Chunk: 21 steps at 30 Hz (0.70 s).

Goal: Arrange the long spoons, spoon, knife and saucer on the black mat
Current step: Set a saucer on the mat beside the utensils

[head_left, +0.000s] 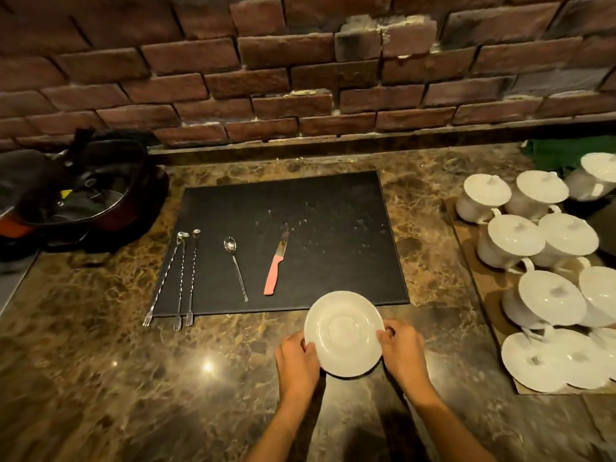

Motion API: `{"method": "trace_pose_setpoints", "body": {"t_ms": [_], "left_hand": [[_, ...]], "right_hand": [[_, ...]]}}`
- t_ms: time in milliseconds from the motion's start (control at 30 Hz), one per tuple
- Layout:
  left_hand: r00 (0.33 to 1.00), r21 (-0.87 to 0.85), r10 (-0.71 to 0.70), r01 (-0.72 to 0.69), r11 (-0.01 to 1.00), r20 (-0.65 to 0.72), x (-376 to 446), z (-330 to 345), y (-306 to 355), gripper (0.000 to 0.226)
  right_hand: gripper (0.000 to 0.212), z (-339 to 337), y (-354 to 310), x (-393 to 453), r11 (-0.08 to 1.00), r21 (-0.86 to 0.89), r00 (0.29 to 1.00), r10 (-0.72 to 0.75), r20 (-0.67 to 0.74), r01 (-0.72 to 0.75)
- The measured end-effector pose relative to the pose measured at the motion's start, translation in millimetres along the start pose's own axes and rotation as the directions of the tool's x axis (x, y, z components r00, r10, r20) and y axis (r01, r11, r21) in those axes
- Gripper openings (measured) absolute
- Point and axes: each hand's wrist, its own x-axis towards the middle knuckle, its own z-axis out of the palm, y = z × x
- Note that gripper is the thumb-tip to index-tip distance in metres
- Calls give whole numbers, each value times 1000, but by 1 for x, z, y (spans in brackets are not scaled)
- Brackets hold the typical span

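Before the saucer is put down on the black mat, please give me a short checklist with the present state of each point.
1. Both hands hold the saucer: left hand and right hand grip opposite rims. Ok.
2. Free space on the black mat right of the knife: ok.
3. Saucer fully over the mat: not ok, mostly over the counter.
4. Long spoons fully on the mat: not ok, fork ends overhang.
5. Spoon on the mat: ok.

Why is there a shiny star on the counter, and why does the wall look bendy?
Head view: the star is lamp glare on the polished counter; the wide-angle lens curves the brick wall; dim warm light, edges smeared, while the saucer looks fairly sharp.
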Motion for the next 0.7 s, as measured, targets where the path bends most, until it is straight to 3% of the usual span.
{"method": "trace_pose_setpoints", "body": {"t_ms": [333,467,567,700], "left_hand": [[1000,8,-14,14,1000,20,7,8,-14,22],[992,-76,-107,111,991,64,8,9,-10,24],[980,-85,-182,189,978,81,12,12,-5,20],[987,-104,-123,133,986,98,31,16,15,24]], "right_hand": [[12,8,16,9,998,55,997,12,81,-17],[18,15,22,12,993,94,985,58,161,-74],[16,16,22,12,980,175,987,75,144,-100],[17,6,15,34,964,252,994,61,88,-82]]}}
